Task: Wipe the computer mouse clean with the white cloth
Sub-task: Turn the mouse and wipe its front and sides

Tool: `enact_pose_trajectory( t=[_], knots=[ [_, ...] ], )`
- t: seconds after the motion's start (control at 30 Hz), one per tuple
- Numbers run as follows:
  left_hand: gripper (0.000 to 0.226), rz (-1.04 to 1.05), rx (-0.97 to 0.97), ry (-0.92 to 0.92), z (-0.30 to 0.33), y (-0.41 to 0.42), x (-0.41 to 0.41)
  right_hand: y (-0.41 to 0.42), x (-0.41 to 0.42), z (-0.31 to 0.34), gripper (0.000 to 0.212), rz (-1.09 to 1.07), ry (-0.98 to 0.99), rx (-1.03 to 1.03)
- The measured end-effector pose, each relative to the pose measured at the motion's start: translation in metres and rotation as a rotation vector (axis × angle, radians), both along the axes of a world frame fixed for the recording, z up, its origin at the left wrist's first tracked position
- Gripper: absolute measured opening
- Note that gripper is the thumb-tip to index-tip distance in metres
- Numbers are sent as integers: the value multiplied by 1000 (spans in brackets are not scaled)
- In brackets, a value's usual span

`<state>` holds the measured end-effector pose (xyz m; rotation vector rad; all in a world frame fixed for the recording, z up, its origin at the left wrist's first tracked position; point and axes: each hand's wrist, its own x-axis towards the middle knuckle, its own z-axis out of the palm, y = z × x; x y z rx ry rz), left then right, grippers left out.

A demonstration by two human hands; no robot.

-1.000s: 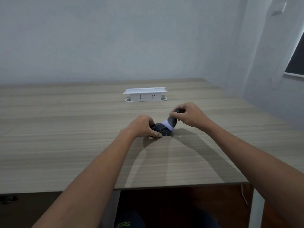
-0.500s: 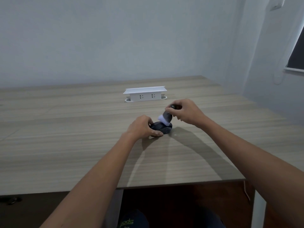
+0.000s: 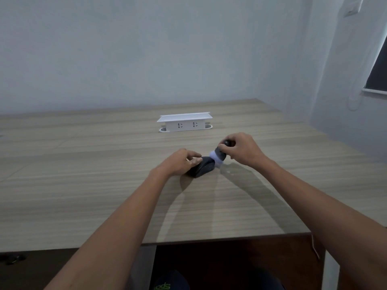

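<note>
Wood surface [image 3: 104, 185]. Your left hand [image 3: 180, 162] pins mouse [image 3: 201, 169]; right hand [image 3: 240, 149], grip closed on cloth-tipped tool [image 3: 218, 156], just swept from mouse top to its far end. Wiping continues.

Head-worn camera looks forward and down across the table [image 3: 83, 185].

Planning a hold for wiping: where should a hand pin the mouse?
Grip the mouse by its near-left end, coming from the left, as the left hand does. It lies flat on the table, so this leaves its far-right end open to the cloth.
</note>
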<state>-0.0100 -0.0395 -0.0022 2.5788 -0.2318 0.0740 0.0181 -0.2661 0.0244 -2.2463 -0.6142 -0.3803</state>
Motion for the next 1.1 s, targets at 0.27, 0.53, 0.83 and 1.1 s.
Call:
enact_pose_trajectory(
  t=[0.27, 0.53, 0.83, 1.1],
  knots=[
    [36, 2, -17, -28, -5, 0, -1, -6, -5, -17, 12, -20, 51, 5],
    [35, 29, -93, -35, -12, 2, 6, -6, -8, -15, 13, 105, 109, -26],
    [34, 47, -146, 6, -9, 2, 9, -7, -7, -18, 14, 117, 36, -99],
    [36, 48, -108, 4, -6, 1, 9, -4, -11, -9, 11, 208, 15, -145]
  ],
)
